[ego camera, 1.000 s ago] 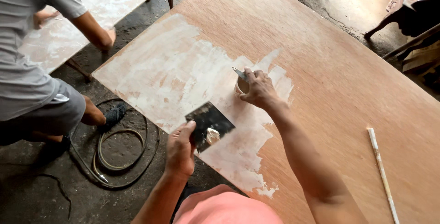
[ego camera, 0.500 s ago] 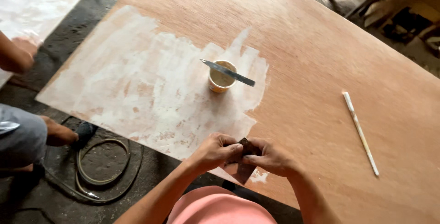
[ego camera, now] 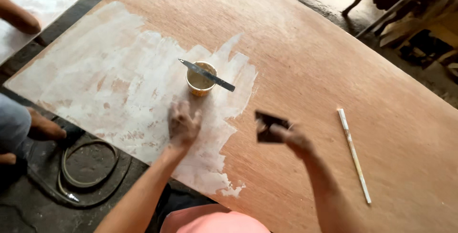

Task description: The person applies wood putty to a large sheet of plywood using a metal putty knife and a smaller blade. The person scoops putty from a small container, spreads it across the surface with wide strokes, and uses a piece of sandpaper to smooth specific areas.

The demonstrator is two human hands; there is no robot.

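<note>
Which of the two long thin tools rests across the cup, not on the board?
The dark metal blade, laid across the cup. The white stick lies flat on bare wood, further right.

Dark flat scraper [ego camera: 271, 127] – tilted, above bare plywood, right of white patch

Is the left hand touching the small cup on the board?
Apart. The head view shows the left hand flat on the white-coated board, with a strip of board visible between its fingertips and the cup.
</note>
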